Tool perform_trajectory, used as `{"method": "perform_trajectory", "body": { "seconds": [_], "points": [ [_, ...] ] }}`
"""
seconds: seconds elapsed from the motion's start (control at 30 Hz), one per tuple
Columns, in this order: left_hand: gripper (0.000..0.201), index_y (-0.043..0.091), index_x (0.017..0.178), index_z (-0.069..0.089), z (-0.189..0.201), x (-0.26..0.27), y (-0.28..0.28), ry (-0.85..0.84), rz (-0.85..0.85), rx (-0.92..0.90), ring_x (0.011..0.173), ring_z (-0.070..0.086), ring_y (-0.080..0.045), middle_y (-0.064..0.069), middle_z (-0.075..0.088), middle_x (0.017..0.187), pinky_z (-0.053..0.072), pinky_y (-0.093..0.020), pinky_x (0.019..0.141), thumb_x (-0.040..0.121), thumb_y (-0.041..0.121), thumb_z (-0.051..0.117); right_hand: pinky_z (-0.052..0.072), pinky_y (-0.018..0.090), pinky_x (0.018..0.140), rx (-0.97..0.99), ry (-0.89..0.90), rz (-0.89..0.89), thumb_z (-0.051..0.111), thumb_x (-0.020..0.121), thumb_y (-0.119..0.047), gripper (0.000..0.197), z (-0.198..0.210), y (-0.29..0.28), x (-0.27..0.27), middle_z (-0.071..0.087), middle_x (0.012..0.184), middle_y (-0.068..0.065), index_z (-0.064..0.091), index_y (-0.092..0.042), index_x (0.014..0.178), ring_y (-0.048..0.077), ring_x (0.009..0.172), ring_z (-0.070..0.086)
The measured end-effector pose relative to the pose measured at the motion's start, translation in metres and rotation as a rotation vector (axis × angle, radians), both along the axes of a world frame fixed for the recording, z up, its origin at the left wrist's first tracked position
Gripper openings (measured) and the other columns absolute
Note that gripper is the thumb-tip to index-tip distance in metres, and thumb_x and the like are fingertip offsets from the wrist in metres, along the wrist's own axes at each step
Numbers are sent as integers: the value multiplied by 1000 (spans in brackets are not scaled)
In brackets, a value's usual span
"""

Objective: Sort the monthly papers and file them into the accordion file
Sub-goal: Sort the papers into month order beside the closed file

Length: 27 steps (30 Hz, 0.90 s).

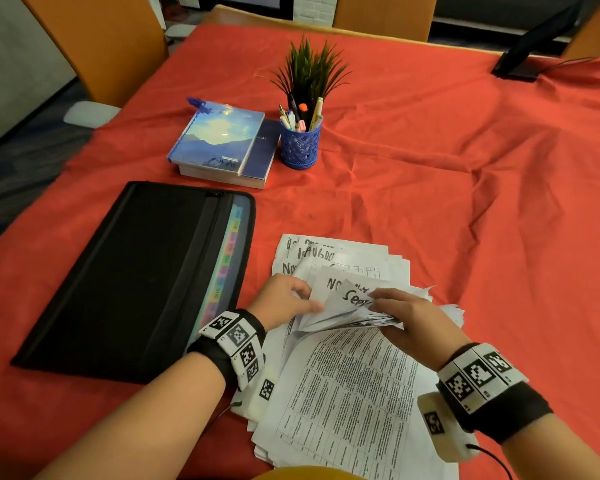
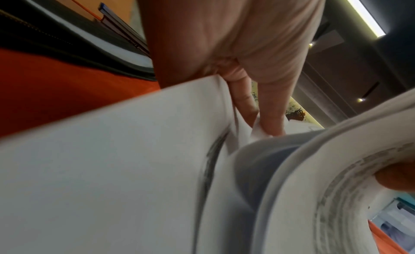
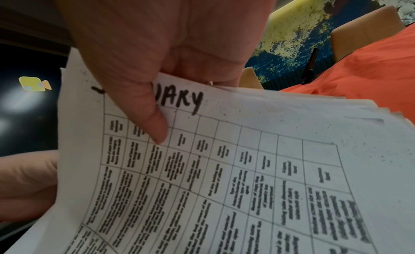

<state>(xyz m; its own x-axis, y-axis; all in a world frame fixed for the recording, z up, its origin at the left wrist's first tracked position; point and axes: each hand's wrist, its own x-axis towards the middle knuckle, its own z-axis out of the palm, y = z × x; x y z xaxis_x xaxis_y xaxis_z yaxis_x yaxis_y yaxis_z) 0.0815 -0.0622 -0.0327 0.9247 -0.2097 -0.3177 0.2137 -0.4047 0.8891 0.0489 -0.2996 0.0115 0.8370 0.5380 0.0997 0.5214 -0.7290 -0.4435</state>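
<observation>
Spreading across most of the frame, a rumpled red-orange cloth (image 1: 413,188) covers the table, with tan chair backs (image 1: 94,46) standing along its far edge and a dark monitor stand (image 1: 520,64) at the far right corner. A loose pile of monthly papers (image 1: 347,393) lies on the near side of the table, printed with tables and headed with handwritten month names. The left hand (image 1: 284,301) pinches the lifted edges of several sheets, while the right hand (image 1: 413,320) grips a fanned bundle of pages, its thumb pressed on a sheet (image 3: 224,169) whose heading ends in "UARY". Just to the left of the pile, the black accordion file (image 1: 132,275) lies flat and zipped, a strip of coloured index tabs (image 1: 227,258) showing along its right edge. Beyond it sit two stacked books (image 1: 222,143), the upper one with a blue mountain cover, beside a blue pen cup (image 1: 300,143) filled with pens and a spiky green plant (image 1: 309,69). Behind the table, the right wrist view shows a wall (image 3: 303,38) mottled in yellow and blue; the left wrist view catches a long ceiling light (image 2: 363,14).
</observation>
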Motion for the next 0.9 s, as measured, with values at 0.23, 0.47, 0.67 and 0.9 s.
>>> {"method": "perform_trajectory", "body": {
  "seconds": [0.23, 0.47, 0.67, 0.9],
  "points": [
    [29, 7, 107, 65, 1, 0, 7, -38, 143, -73, 96, 59, -10, -1, 64, 114, 45, -8, 74, 86, -7, 51, 56, 36, 63, 29, 61, -23, 61, 69, -7, 31, -7, -5, 0, 67, 96, -5, 69, -19, 97, 18, 82, 67],
    [57, 16, 127, 53, -5, -1, 0, -112, 121, -24, 116, 46, -5, 8, 51, 124, 35, -10, 91, 76, 7, 75, 53, 27, 61, 25, 70, -26, 58, 71, -13, 30, -1, -4, -1, 67, 92, -8, 69, -20, 98, 14, 77, 66],
    [30, 6, 117, 64, 3, 0, -2, -18, 142, -131, 107, 56, -5, 3, 63, 114, 39, -14, 92, 91, 21, 59, 43, 15, 61, 31, 70, -34, 59, 70, -14, 28, 2, -5, -4, 66, 88, -12, 67, -24, 95, 5, 74, 60],
    [10, 3, 87, 72, 0, 2, -1, -94, 112, 111, 87, 59, -9, 3, 65, 89, 41, -14, 76, 83, 11, 69, 49, 23, 62, 4, 88, -32, 57, 72, -15, 27, 0, -5, -3, 67, 91, -10, 68, -20, 96, 13, 76, 65]
  ]
}}
